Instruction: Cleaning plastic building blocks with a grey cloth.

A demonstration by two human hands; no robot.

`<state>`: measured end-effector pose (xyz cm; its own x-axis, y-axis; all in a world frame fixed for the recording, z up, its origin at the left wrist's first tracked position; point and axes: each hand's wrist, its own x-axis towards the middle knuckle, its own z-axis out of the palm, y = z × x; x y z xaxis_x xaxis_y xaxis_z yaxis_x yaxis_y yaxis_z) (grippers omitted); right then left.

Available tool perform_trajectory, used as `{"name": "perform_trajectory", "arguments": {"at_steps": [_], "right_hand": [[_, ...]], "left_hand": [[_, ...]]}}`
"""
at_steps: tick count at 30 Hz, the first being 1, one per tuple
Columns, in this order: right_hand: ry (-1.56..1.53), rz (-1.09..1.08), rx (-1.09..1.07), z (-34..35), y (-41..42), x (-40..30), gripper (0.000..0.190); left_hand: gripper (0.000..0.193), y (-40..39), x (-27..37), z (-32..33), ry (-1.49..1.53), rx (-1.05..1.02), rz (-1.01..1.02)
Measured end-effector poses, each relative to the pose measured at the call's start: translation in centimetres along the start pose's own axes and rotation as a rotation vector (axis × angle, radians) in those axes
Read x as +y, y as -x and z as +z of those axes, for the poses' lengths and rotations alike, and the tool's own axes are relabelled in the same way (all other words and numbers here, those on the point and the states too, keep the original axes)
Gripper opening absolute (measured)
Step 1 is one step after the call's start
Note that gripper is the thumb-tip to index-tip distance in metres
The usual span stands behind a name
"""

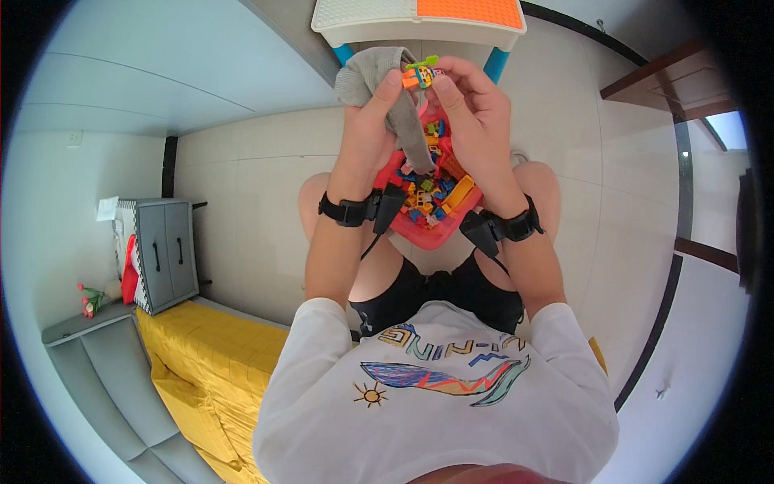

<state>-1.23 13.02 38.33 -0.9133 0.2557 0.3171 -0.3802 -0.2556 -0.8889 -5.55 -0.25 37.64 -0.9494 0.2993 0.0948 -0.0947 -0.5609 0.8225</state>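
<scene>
Between the fingertips of both hands is a small toy figure with orange legs and a patterned body; a lime-green piece shows at its upper side. My left hand pinches the orange end and also has a grey cloth draped over it. One strip of that cloth hangs down above a red plastic bin. My right hand grips the other end of the figure. Loose toy bricks of many colours fill the bin, which sits between my knees.
A white play table with an orange studded panel stands just beyond my hands. At left are a grey bedside cabinet and a bed with a yellow cover. Black straps with devices circle both wrists, trailing cables.
</scene>
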Motion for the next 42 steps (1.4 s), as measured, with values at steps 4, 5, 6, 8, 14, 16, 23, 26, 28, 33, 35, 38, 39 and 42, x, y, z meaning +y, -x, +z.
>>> {"name": "perform_trajectory", "arguments": {"at_steps": [4, 5, 6, 8, 14, 16, 23, 26, 28, 33, 35, 38, 39, 42], "right_hand": [[0.093, -0.013, -0.006, -0.3, -0.2, 0.0, 0.021], [0.176, -0.041, -0.029, -0.5, -0.4, 0.1, 0.021], [0.261, -0.068, -0.051, -0.6, -0.3, 0.2, 0.022], [0.254, -0.061, -0.045, -0.2, -0.2, 0.4, 0.022], [0.246, -0.073, -0.078, 0.4, 0.1, 0.4, 0.023], [0.183, -0.073, -0.088, 0.4, 0.4, 0.2, 0.024], [0.071, -0.089, -0.004, 0.2, 0.2, 0.2, 0.019], [0.069, -0.075, -0.009, 0.1, 0.1, -0.1, 0.016], [0.08, -0.057, -0.011, 0.0, 0.1, -0.1, 0.015], [0.011, -0.092, 0.017, 0.5, 0.1, -0.1, 0.014], [0.021, -0.092, 0.013, 0.3, 0.1, 0.1, 0.014], [0.033, -0.095, 0.004, 0.3, 0.1, 0.1, 0.015], [0.036, -0.097, 0.0, 0.3, 0.1, 0.1, 0.015], [0.048, -0.093, -0.009, 0.2, 0.2, -0.1, 0.015]], "left_hand": [[0.026, -0.1, 0.0, -0.3, -0.051, 0.012, 0.102], [0.026, -0.3, -0.1, -0.2, -0.052, 0.012, 0.103], [0.024, -0.4, -0.3, -0.1, -0.094, 0.029, 0.156], [0.024, -0.4, -0.4, 0.1, -0.137, 0.043, 0.209], [0.018, -0.1, 0.2, 0.1, -0.314, 0.188, 0.351], [0.02, 0.4, 0.3, -0.1, -0.349, 0.127, 0.265], [0.02, 0.6, 0.3, 1.3, -0.371, 0.09, 0.224], [0.02, 0.5, 0.1, 0.8, -0.504, 0.041, 0.186], [0.023, 0.6, -0.1, 0.7, -0.632, 0.098, 0.256], [0.021, 0.3, -0.4, 0.4, -0.658, 0.132, 0.329], [0.02, 0.4, -0.5, 0.5, -0.686, 0.133, 0.33], [0.019, 0.5, -0.4, 0.7, -0.724, 0.17, 0.346], [0.02, 0.5, -0.4, 0.7, -0.732, 0.158, 0.348], [0.021, 0.3, -0.4, 0.8, -0.718, 0.163, 0.36]]}}
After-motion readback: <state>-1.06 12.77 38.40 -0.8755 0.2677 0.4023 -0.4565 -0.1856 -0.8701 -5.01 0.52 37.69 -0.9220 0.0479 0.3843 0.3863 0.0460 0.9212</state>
